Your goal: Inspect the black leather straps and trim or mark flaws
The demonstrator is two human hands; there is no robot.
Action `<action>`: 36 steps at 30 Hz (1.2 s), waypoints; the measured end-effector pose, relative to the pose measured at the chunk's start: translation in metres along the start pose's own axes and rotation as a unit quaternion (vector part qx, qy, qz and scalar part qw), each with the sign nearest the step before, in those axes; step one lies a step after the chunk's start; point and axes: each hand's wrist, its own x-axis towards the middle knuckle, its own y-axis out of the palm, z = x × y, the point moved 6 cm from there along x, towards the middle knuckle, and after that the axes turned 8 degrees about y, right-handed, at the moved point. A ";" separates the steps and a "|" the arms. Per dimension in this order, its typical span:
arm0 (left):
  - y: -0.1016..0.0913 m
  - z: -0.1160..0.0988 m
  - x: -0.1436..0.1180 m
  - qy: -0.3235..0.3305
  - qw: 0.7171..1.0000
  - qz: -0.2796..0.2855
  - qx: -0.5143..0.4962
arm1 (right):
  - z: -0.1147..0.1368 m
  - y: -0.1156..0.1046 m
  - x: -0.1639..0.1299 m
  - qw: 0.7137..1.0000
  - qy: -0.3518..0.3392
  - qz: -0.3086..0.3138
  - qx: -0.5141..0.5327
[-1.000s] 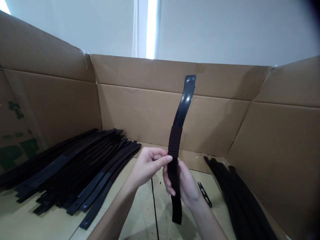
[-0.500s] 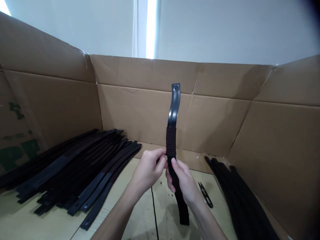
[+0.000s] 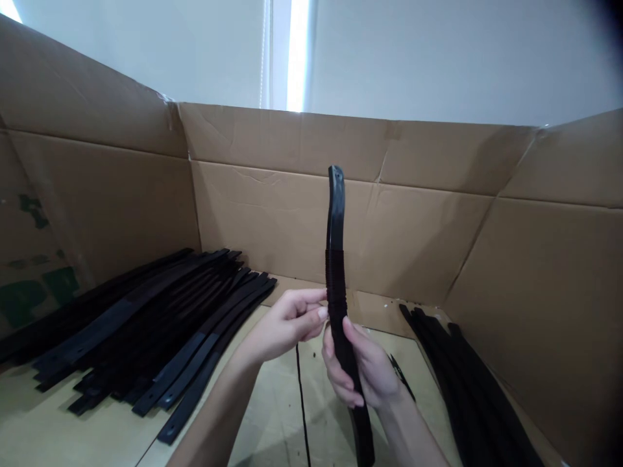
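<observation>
I hold a long black strap [image 3: 335, 220] upright in front of me. Its upper part is bare and glossy, with a small hole near the top end. Its lower part is wrapped in dark brown thread. My right hand [image 3: 367, 373] is closed around the wrapped part, thumb in front. My left hand [image 3: 287, 324] pinches the strap's left edge with its fingertips, just above my right hand. A thin black thread [image 3: 302, 402] hangs down below my hands.
A large pile of black straps [image 3: 141, 331] lies on the left of the wooden table [image 3: 48, 428]. A smaller pile of straps [image 3: 467, 389] lies on the right. Small black snips [image 3: 403, 383] lie behind my right hand. Tall cardboard walls [image 3: 272, 214] enclose three sides.
The strap has turned from face-on to nearly edge-on and now stands more upright. My right hand has slid lower along it; my left fingertips stay at the wrapped part.
</observation>
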 end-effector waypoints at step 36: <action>-0.009 -0.001 0.003 0.032 0.982 -0.169 0.074 | 0.020 -0.011 -0.003 0.953 -0.153 -0.231 -0.122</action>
